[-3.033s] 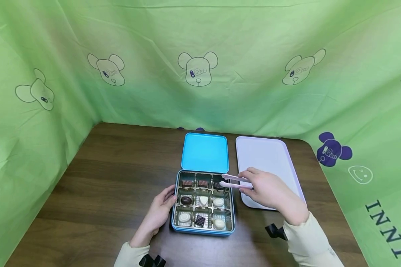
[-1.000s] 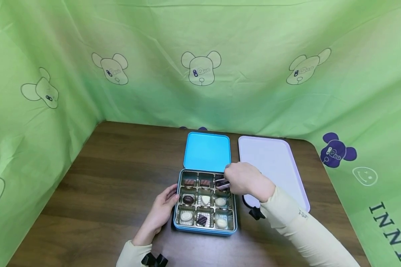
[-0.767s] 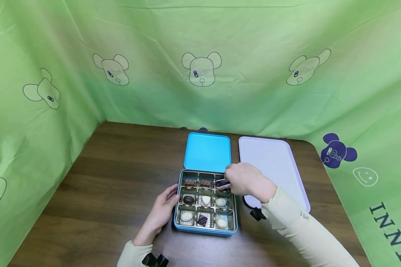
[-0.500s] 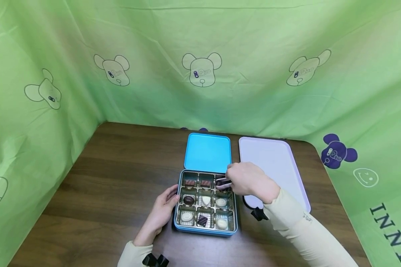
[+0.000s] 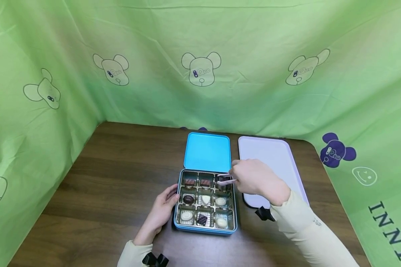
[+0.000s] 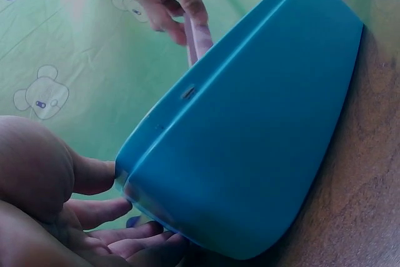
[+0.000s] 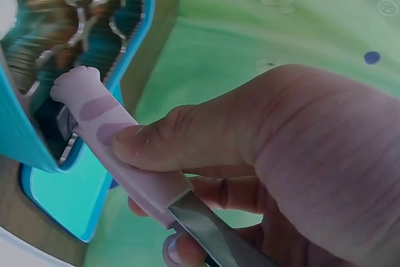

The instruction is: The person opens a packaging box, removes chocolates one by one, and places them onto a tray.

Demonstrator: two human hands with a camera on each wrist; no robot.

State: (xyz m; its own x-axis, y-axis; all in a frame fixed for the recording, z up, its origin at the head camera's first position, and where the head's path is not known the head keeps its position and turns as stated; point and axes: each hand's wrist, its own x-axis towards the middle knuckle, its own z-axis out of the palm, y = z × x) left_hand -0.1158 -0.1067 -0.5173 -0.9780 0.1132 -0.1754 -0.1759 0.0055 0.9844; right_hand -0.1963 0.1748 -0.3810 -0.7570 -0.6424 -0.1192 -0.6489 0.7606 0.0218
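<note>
My right hand (image 5: 255, 178) holds a pair of pale pink tongs (image 7: 125, 136) with paw-shaped tips, thumb pressed on one arm. The tong arms stand a little apart over the back right compartment of a blue chocolate tin (image 5: 205, 232). A dark chocolate (image 7: 56, 120) sits in that compartment, partly behind the tong tip. My left hand (image 5: 161, 207) rests against the tin's left side. Its thumb and fingertips touch the tin's corner in the left wrist view, the fingers nearly straight. Other compartments hold a white heart-shaped chocolate (image 5: 205, 200), a striped dark one (image 5: 202, 220) and several more.
The tin's bright blue lid (image 5: 208, 151) lies folded back behind it. To the right lies a pale lilac tray (image 5: 269, 146), partly covered by my right hand and forearm. Beneath is a brown wooden table (image 5: 113, 174), with a green printed cloth (image 5: 147, 96) hanging around it.
My right hand reached in with the tongs from the right, stayed over the back right compartment, and has now drawn back slightly rightward with the tong tips farther apart. My left hand stays on the tin.
</note>
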